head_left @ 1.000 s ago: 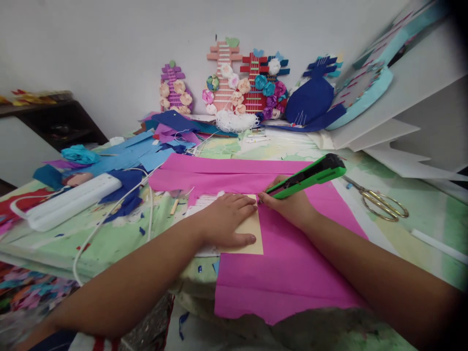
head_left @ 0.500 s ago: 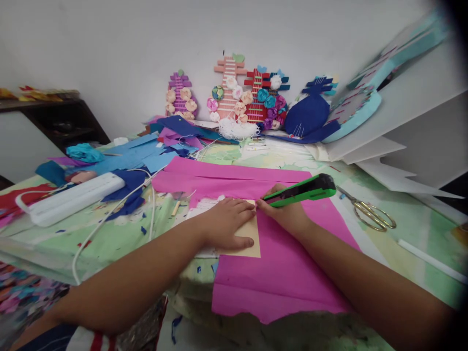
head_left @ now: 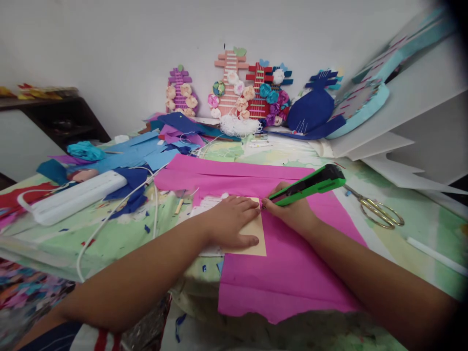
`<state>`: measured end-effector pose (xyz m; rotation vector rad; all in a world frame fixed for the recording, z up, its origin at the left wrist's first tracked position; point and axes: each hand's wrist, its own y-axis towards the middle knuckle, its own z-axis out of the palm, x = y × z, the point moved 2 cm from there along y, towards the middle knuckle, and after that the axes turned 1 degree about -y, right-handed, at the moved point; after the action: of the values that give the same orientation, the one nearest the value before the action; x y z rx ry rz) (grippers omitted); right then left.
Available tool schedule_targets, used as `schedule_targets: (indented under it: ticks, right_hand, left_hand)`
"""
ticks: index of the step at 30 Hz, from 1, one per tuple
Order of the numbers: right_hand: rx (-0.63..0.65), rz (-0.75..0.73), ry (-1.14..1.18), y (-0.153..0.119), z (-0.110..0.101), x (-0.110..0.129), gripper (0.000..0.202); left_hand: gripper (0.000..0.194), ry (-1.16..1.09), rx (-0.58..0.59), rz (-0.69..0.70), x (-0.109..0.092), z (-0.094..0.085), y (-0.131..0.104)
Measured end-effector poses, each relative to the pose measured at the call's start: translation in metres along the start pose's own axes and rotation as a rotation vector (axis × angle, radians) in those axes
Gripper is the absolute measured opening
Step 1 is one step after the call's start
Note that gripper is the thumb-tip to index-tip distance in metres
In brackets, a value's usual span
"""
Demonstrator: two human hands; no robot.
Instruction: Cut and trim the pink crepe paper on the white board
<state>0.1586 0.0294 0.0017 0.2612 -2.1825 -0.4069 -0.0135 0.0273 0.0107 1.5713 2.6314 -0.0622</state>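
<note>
My left hand (head_left: 234, 222) lies flat with its fingers spread on a cream card (head_left: 259, 243), pressing it over bright pink paper (head_left: 292, 273). In my right hand (head_left: 292, 209) is a green and black utility knife (head_left: 310, 185), its handle slanting up to the right. The knife's front end is at the card's right edge, near my left fingertips. Its blade is hidden by my right fingers. The pink paper spreads beneath both hands and hangs over the table's front edge.
Gold-handled scissors (head_left: 380, 212) lie to the right, near a white stick (head_left: 435, 256). On the left are a white power strip (head_left: 80, 197), its cord and blue scraps (head_left: 131, 148). Flower-trimmed lute shapes (head_left: 230, 87) lean on the wall behind white string (head_left: 239, 126).
The view has turned slightly, so the whole scene sits a little further right. Relative to the card and paper, both hands look almost unmoved.
</note>
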Motion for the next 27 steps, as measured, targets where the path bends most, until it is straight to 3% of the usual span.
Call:
schedule_targets:
  ticks: [15, 22, 27]
  right_hand:
    - [0.019, -0.007, -0.012, 0.0019, 0.0032, 0.0029, 0.019]
    - [0.038, 0.108, 0.024, 0.0033, 0.0041, 0.0010, 0.021]
    - [0.030, 0.050, 0.015, 0.0015, 0.0035, 0.0017, 0.021]
  left_hand:
    - [0.065, 0.010, -0.008, 0.012, 0.0009, 0.0023, 0.0013]
    - [0.064, 0.007, 0.011, 0.020, -0.0014, 0.0010, 0.0028]
    - [0.063, -0.001, 0.022, 0.044, 0.0006, -0.0001, 0.0020]
